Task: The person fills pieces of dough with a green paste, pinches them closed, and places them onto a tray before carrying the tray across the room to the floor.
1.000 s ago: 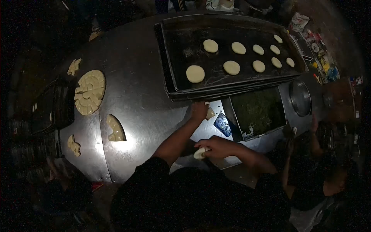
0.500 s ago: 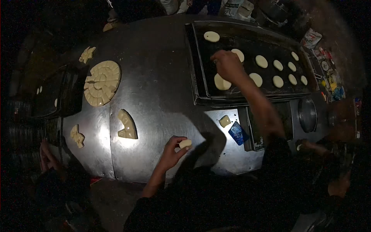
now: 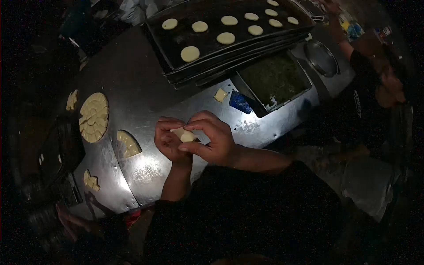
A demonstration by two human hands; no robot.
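We hold a pale dough piece (image 3: 188, 135) between our two hands, on the near side of the big baking tray (image 3: 176, 43): our right hand (image 3: 212, 138) pinches it between thumb and forefinger, and our left hand (image 3: 167, 140) curls its fingers against the other side. We seem to be shaping it, which calls for light, even pressure. Our fingers hide part of its edge; the left palm probably touches it, though the dimness leaves that unsure. The tray's far edge is partly cut off.
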